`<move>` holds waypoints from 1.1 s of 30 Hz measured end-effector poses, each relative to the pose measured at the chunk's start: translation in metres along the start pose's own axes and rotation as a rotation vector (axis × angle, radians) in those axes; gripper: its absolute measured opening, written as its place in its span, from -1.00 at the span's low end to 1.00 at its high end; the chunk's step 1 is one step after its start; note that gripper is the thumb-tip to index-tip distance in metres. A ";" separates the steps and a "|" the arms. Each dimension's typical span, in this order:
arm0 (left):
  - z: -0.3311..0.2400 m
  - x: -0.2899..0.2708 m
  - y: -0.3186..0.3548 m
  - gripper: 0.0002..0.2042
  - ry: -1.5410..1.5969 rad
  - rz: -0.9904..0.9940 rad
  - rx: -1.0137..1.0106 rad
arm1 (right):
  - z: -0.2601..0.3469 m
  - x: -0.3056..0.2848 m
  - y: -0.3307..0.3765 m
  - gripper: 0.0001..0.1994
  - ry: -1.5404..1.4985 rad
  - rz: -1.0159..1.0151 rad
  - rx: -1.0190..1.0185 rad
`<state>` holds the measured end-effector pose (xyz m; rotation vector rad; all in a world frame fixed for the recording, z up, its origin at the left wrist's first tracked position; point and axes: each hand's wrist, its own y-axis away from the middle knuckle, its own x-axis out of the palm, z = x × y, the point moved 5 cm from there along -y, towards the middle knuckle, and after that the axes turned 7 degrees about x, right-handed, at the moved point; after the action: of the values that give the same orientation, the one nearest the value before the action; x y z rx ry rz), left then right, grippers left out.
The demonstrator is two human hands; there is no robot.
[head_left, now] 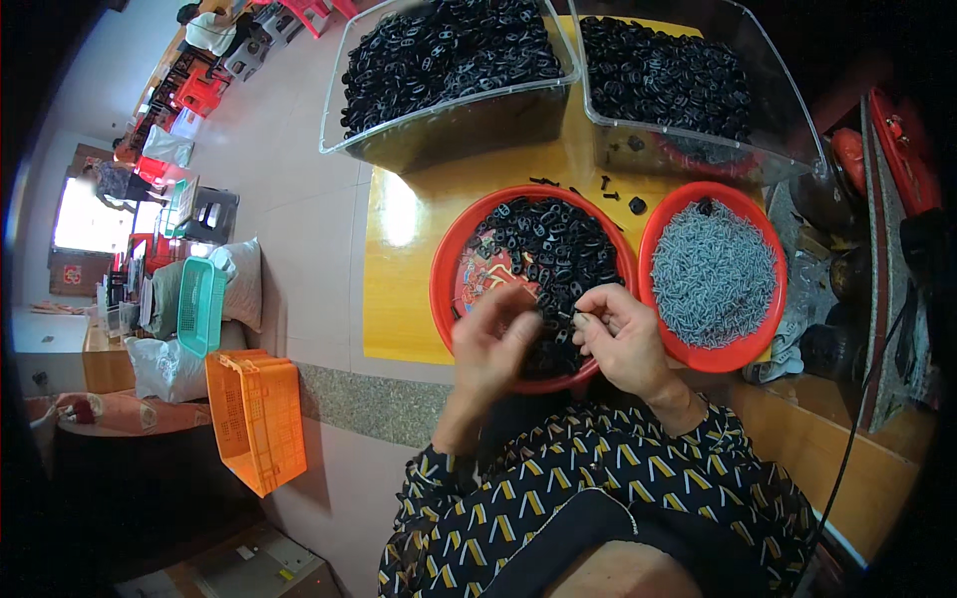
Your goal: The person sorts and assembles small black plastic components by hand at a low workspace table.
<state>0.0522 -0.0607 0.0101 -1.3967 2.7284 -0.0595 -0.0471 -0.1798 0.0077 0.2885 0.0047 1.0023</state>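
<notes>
Over the near rim of the red bowl (449,261) of black plastic pieces (554,249), the right hand (620,339) pinches 1 small, light, stiff piece (581,319) by its edges, while the left hand (490,344) hovers beside it, fingers loosely curled, holding nothing I can see.

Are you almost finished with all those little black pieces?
Far from finished, it seems. Two clear bins behind are heaped with black pieces, perhaps done ones; I cannot tell. The left hand and right hand pinch small parts together over the left red plate, half full of black pieces. The right red plate holds many grey screws.
</notes>
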 end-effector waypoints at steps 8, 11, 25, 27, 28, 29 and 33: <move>0.013 -0.023 -0.081 -0.86 -0.820 0.019 0.389 | 0.005 0.001 0.002 -0.89 0.012 0.066 0.020; 0.016 -0.017 -0.094 -0.89 -0.973 0.082 0.412 | 0.004 0.004 0.002 -0.89 0.009 0.072 0.027; 0.009 0.005 -0.081 -0.91 -0.903 0.092 0.491 | 0.002 0.007 0.000 -0.92 0.067 0.087 0.073; 0.009 0.005 -0.078 -0.89 -0.850 0.084 0.535 | 0.003 0.006 0.002 -0.92 0.050 0.084 0.070; 0.007 0.005 -0.075 -0.88 -0.819 0.083 0.550 | 0.002 0.005 0.002 -0.93 0.037 0.075 0.080; 0.004 0.005 -0.072 -0.88 -0.823 0.078 0.556 | 0.002 0.004 0.002 -0.93 0.047 0.065 0.070; -0.004 0.003 -0.059 -0.83 -0.433 0.063 0.499 | 0.004 -0.004 0.005 -0.93 0.048 -0.005 0.083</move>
<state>0.0977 -0.0981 0.0176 -1.0365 2.1949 -0.3597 -0.0532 -0.1818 0.0122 0.3397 0.0905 1.0052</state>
